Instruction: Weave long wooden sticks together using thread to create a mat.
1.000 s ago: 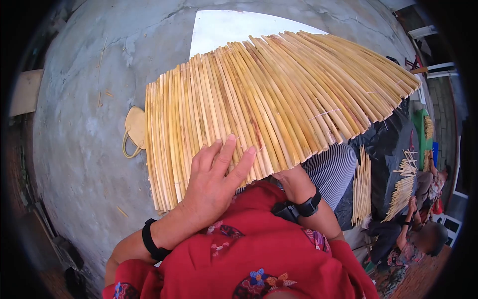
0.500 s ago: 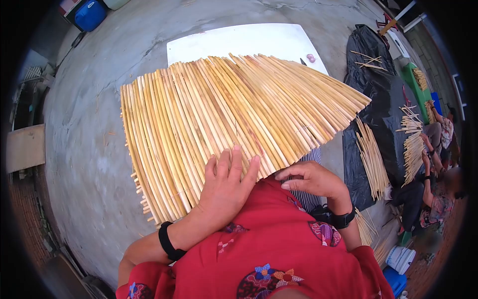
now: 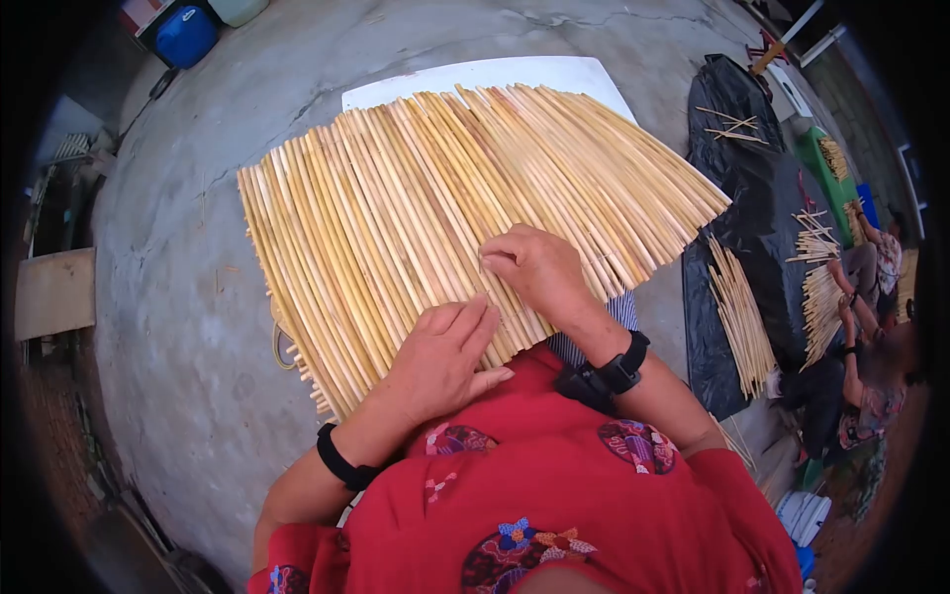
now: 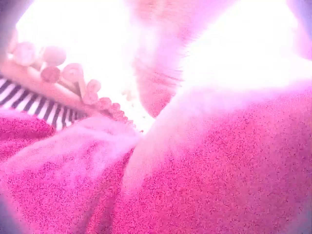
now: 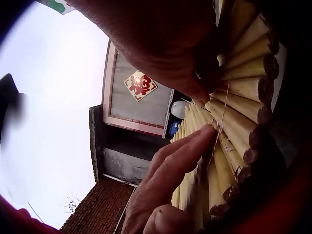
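Note:
A wide mat of peeled yellow stalks (image 3: 396,218), bound by thread, lies across the person's lap. The left hand (image 3: 442,354) rests on its near edge with fingers extended, fingertips beside the binding thread (image 5: 224,109) in the right wrist view. Above these fingertips, the right hand (image 3: 542,272) bends over the mat with thumb and index finger together. They pinch what looks like a thin needle (image 5: 187,101), mostly hidden by the fingers. The left wrist view is washed out, showing cut stalk ends (image 4: 73,73) beside striped cloth.
A white board (image 3: 515,71) lies under the mat's far side. To the right, black plastic sheeting (image 3: 757,228) carries a bundle of stalks (image 3: 740,322). Another person (image 3: 866,381) sits at the far right with more stalks. A blue barrel (image 3: 186,38) stands at back left.
The right hand has come up from beneath the mat's near edge, over it, to the spot beside the left fingertips. The left hand stays on the mat, its thumb now spread toward the person.

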